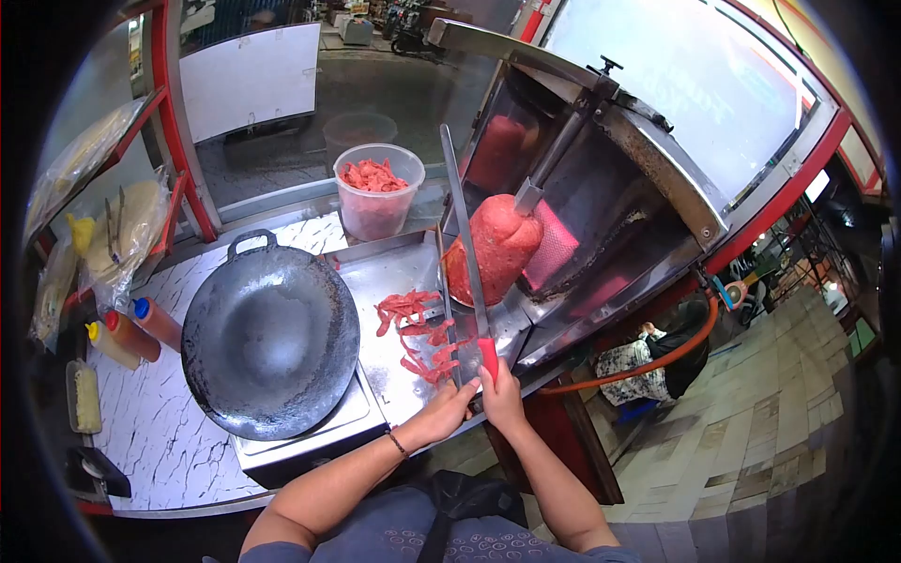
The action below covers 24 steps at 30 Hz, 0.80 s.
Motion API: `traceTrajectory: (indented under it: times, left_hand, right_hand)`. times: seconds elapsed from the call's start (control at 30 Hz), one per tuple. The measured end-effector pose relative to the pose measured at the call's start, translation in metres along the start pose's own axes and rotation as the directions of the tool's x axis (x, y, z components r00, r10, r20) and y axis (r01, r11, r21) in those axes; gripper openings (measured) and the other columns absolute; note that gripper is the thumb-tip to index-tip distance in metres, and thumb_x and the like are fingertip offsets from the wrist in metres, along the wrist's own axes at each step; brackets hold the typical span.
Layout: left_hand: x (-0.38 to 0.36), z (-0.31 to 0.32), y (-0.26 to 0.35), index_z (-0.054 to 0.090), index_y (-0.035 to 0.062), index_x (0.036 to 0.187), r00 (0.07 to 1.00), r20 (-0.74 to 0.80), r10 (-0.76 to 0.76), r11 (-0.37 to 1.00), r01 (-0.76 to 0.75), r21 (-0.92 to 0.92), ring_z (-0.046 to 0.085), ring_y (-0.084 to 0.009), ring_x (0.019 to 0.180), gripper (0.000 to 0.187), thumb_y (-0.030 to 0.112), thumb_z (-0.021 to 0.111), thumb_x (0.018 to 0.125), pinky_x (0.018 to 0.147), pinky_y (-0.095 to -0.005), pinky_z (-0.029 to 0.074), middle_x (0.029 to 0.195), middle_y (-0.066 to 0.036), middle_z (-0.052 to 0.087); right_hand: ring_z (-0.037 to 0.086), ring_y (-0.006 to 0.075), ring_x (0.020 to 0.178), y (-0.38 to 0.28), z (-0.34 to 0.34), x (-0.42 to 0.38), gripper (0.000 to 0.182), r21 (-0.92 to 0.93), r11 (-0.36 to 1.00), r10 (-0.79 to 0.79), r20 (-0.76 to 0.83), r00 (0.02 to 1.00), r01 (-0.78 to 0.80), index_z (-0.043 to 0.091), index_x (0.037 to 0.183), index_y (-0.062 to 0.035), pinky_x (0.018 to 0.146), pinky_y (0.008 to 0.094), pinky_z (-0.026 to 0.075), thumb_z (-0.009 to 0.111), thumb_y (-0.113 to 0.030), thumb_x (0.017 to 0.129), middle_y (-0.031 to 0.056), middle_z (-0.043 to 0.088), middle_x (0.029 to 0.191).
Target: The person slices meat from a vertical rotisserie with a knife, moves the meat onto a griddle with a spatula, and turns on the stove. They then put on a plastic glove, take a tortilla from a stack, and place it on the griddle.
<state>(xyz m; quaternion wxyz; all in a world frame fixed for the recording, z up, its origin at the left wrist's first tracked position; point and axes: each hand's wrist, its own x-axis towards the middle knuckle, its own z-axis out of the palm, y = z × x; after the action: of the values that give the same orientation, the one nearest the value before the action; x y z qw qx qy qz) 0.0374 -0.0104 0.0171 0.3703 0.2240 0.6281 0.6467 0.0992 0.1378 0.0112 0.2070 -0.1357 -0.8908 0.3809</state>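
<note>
My right hand (504, 398) is closed round the red handle of a long knife (462, 220). Its blade points up and away, passing in front of a reddish meat cone (497, 246) on a vertical spit. Beside it my left hand (445, 414) is closed on the lower end of a long, thin metal rod (449, 314), whose exact kind I cannot make out. The rod and blade run close together near my hands. Strips of sliced meat (427, 349) lie on the metal tray (375, 272) left of the rod.
A dark wok (272, 342) sits on a white stove at the left. Behind the tray stands a clear tub (380, 202) of meat strips. Sauce bottles (131, 338) and bagged flatbreads (127, 225) are at far left. The metal grill housing (648, 169) rises behind the cone.
</note>
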Motion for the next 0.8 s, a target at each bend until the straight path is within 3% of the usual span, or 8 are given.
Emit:
traceTrajectory:
  times: [0.1,0.2,0.33,0.47,0.5,0.6,0.73,0.8]
  left_hand:
    - [0.004,-0.005,0.008,0.047,0.0070,0.069,1.000,-0.008,-0.006,1.000,0.006,-0.019,0.037,-0.0107,0.045,0.055,0.050,0.035,0.102,0.044,-0.0295,0.031,0.054,0.000,0.042]
    - [-0.003,-0.007,0.032,0.043,0.0092,0.062,0.999,-0.023,0.025,0.998,-0.026,-0.056,0.036,-0.0109,0.043,0.058,0.051,0.035,0.101,0.043,-0.0295,0.029,0.051,0.000,0.041]
    - [-0.003,0.000,0.038,0.042,0.0105,0.066,0.994,-0.095,0.063,0.990,-0.074,-0.116,0.033,-0.0108,0.041,0.054,0.051,0.035,0.101,0.041,-0.0305,0.025,0.050,0.000,0.040]
    - [0.022,-0.018,0.020,0.039,0.0116,0.076,0.992,0.042,-0.116,0.983,0.121,-0.134,0.027,-0.0097,0.039,0.048,0.052,0.034,0.101,0.038,-0.0302,0.020,0.051,0.001,0.037]
    - [0.022,-0.020,0.025,0.039,0.0116,0.076,0.993,0.042,-0.109,0.984,0.114,-0.139,0.027,-0.0097,0.039,0.048,0.052,0.034,0.101,0.038,-0.0302,0.020,0.051,0.001,0.037]
    - [0.028,-0.021,0.027,0.041,0.0112,0.066,0.990,-0.025,-0.139,0.968,0.131,-0.216,0.030,-0.0096,0.035,0.054,0.052,0.035,0.100,0.035,-0.0301,0.017,0.047,0.001,0.037]
    - [0.028,-0.021,0.036,0.038,0.0172,0.088,0.957,0.158,-0.241,0.731,0.287,-0.619,0.020,-0.0063,0.039,0.041,0.057,0.034,0.099,0.035,-0.0231,0.014,0.058,0.002,0.036]
    - [0.029,-0.033,0.030,0.038,0.0172,0.087,0.951,0.271,-0.150,0.631,0.303,-0.714,0.021,-0.0064,0.039,0.042,0.058,0.035,0.099,0.035,-0.0228,0.015,0.057,0.003,0.034]
  right_hand:
    - [0.063,0.0449,0.085,0.008,-0.001,-0.033,0.026,0.009,0.987,0.159,0.070,0.985,-0.160,0.051,0.113,-0.0011,0.068,0.0491,0.048,0.052,-0.021,0.096,0.0261,0.063,0.087]
    - [0.062,0.0471,0.093,0.031,-0.005,-0.071,0.031,-0.047,0.999,-0.028,-0.018,0.999,0.027,0.051,0.121,-0.0038,0.075,0.0515,0.048,0.052,-0.022,0.096,0.0265,0.064,0.095]
    - [0.062,0.0442,0.083,0.005,-0.015,-0.003,0.026,-0.082,0.994,0.087,0.156,0.984,-0.075,0.051,0.115,-0.0016,0.067,0.0466,0.047,0.052,-0.020,0.096,0.0253,0.062,0.087]
    - [0.062,0.0470,0.084,0.021,-0.021,-0.041,0.027,-0.115,0.981,0.172,0.142,0.975,-0.156,0.052,0.113,-0.0028,0.068,0.0493,0.048,0.054,-0.023,0.095,0.0277,0.062,0.086]
    - [0.062,0.0475,0.087,0.020,-0.026,-0.059,0.030,-0.102,0.992,0.085,0.093,0.992,-0.075,0.051,0.115,-0.0030,0.069,0.0500,0.048,0.055,-0.025,0.095,0.0285,0.062,0.086]
    - [0.060,0.0486,0.085,0.031,-0.035,-0.065,0.027,-0.161,0.983,0.115,0.127,0.985,-0.094,0.050,0.111,-0.0022,0.067,0.0530,0.047,0.054,-0.023,0.095,0.0289,0.061,0.081]
    - [0.058,0.0506,0.082,0.005,-0.043,-0.024,0.024,-0.200,0.978,0.079,0.138,0.987,-0.051,0.048,0.103,-0.0013,0.064,0.0565,0.044,0.053,-0.024,0.096,0.0305,0.060,0.079]
    - [0.058,0.0515,0.081,0.008,-0.061,-0.039,0.026,-0.212,0.976,0.085,0.156,0.984,-0.051,0.047,0.100,-0.0015,0.064,0.0581,0.043,0.054,-0.026,0.095,0.0307,0.060,0.079]
